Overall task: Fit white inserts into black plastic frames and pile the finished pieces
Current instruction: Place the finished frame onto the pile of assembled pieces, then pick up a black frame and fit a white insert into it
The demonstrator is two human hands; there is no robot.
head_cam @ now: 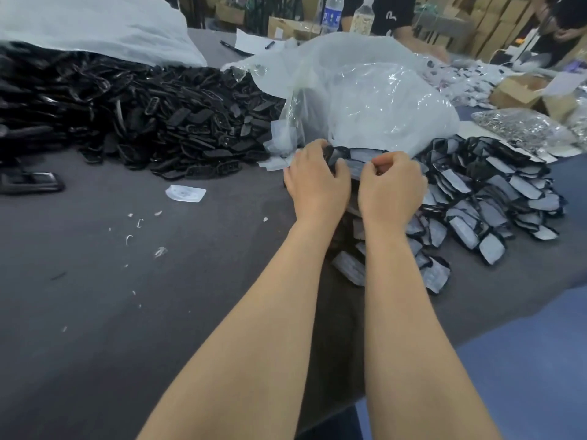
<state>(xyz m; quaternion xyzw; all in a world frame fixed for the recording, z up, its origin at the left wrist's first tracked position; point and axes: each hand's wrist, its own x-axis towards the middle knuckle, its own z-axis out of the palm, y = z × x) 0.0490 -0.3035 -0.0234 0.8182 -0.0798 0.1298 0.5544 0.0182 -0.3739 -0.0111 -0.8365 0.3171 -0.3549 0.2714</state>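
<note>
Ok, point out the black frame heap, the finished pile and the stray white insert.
black frame heap [178,128]: head view, middle of heap.
finished pile [495,192]: head view, a piece mid-pile.
stray white insert [185,193]: head view, its centre.

1. The bench is plain dark grey.
2. The heap of frames is glossy black.
3. The finished pieces are greyish white in the middle with a black rim, and so is the held piece.
4. The loose insert is white.
5. The plastic bag is clear, milky white.
</note>
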